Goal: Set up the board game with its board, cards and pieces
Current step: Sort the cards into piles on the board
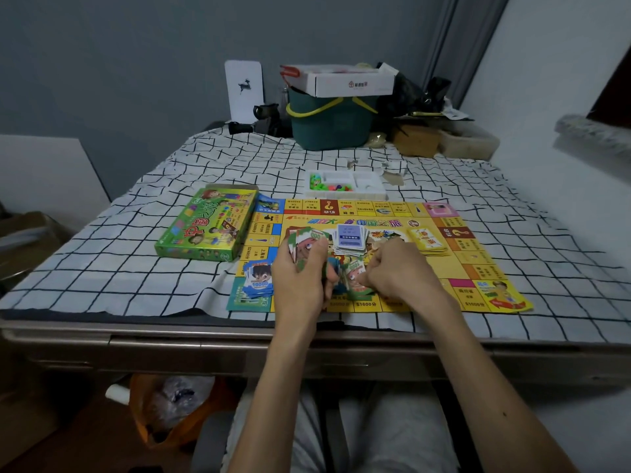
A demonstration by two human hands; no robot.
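Note:
The yellow game board [454,268] lies flat on the checked tablecloth. My left hand [298,281] grips a fanned stack of green play-money notes [305,238] above the board's near left. My right hand [397,271] pinches a single green note [355,279] lying on the board. A pile of blue 10000 notes [258,279] sits on the board's near left corner. A blue-backed card deck [350,238] and a yellow card deck [426,242] rest in the board's middle. A white tray with coloured pieces [345,186] stands just behind the board.
The green game box [206,225] lies left of the board. A dark green basket [329,122] with a white carton on top, a white card with a deer and some clutter line the table's far edge. The table's front edge [205,336] runs below my wrists.

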